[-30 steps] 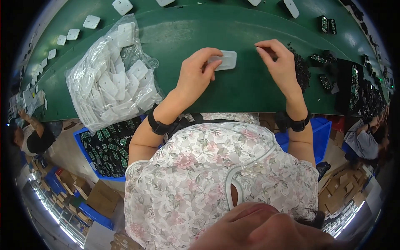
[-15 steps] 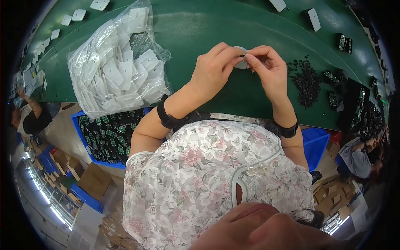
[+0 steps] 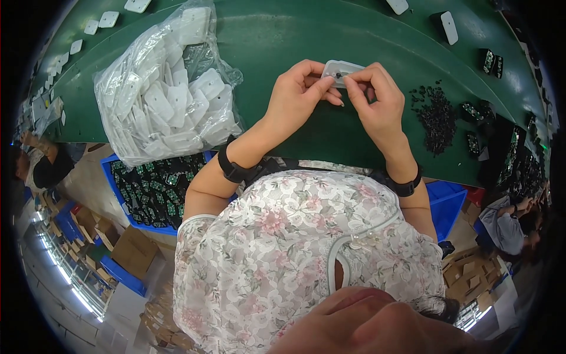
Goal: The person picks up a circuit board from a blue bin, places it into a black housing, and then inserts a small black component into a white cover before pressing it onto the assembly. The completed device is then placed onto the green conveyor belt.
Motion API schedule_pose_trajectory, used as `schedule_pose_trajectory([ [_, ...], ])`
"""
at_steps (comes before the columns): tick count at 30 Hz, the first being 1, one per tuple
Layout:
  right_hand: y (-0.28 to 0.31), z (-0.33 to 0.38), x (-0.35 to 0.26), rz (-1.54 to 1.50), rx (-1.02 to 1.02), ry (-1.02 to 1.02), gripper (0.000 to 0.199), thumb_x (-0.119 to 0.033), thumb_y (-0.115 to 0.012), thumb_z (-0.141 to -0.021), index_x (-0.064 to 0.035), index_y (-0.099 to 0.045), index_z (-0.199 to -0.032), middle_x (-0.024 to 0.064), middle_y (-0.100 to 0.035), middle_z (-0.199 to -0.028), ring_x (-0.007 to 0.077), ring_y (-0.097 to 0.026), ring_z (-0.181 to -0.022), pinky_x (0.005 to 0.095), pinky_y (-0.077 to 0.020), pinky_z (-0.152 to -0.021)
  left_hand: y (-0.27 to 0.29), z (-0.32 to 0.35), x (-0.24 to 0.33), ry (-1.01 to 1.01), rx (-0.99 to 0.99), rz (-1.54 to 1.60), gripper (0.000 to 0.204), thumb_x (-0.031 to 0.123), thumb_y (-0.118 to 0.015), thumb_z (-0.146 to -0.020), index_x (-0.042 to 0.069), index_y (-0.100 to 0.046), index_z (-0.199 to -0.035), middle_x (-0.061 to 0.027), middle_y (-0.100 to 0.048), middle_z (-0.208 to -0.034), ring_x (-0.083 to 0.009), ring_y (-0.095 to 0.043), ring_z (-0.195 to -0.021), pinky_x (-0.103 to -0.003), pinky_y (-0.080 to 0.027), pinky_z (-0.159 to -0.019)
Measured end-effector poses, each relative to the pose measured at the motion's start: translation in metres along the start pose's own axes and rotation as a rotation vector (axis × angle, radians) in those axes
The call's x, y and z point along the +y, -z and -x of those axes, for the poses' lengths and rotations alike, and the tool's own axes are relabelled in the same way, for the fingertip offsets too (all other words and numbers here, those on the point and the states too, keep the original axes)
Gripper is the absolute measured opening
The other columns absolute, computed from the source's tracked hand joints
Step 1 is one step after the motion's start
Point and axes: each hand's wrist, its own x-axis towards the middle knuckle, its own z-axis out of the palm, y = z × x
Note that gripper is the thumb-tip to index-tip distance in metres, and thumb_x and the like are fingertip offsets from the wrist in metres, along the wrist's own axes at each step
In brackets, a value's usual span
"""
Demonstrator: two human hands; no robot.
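My L hand (image 3: 298,91) pinches the white plastic shell (image 3: 348,66) over the green table (image 3: 283,35); R hand (image 3: 377,94) half-curled at its R end, grip unclear. Tiny black pc (image 3: 339,75) inside might drop if shell tips or thumb slips.

Even, middling light covers the green table (image 3: 268,44) here, with a faint sheen toward its far side and a darker patch by its near edge. Small glints catch the plastic bag (image 3: 159,88) on its left end. Behind, light strips (image 3: 63,273) glare white; everything bends and softens toward the black rim.
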Motion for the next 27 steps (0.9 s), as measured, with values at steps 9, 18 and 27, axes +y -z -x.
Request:
schedule_pose_trajectory([
  [9, -0.015, 0.012, 0.002, -0.285, 0.008, -0.286, 0.008, -0.004, -0.063, -0.088, -0.0008, -0.057, -0.085, -0.0046, -0.049, -0.074, 0.0010, -0.039, -0.062, 0.0178, -0.0313, -0.053, -0.005, 0.004, -0.009, -0.348, 0.060, -0.138, 0.006, -0.002, -0.058, -0.089, -0.005, -0.053, -0.089, -0.0075, -0.054, -0.094, -0.0138, -0.063, -0.071, -0.021, -0.053, -0.058],
  [18, -0.004, 0.009, -0.012, -0.032, 0.303, -0.034, 0.022, -0.009, -0.075, -0.075, -0.0058, -0.061, -0.092, -0.0011, -0.053, -0.090, 0.0094, -0.049, -0.075, 0.0227, -0.0371, -0.063, 0.002, 0.013, -0.003, -0.226, 0.004, -0.014, 0.007, 0.002, -0.059, -0.090, -0.003, -0.055, -0.093, -0.0078, -0.056, -0.093, -0.0131, -0.061, -0.072, -0.023, -0.050, -0.055],
  [27, 0.011, 0.009, 0.002, -0.437, -0.170, -0.345, 0.024, -0.010, -0.073, -0.080, -0.0044, -0.058, -0.098, -0.0048, -0.053, -0.077, 0.0017, -0.043, -0.067, 0.0179, -0.0335, -0.057, 0.000, 0.017, 0.001, -0.130, -0.054, -0.006, 0.008, 0.001, -0.060, -0.089, -0.002, -0.053, -0.092, -0.0063, -0.059, -0.078, -0.0097, -0.059, -0.062, -0.021, -0.049, -0.052],
])
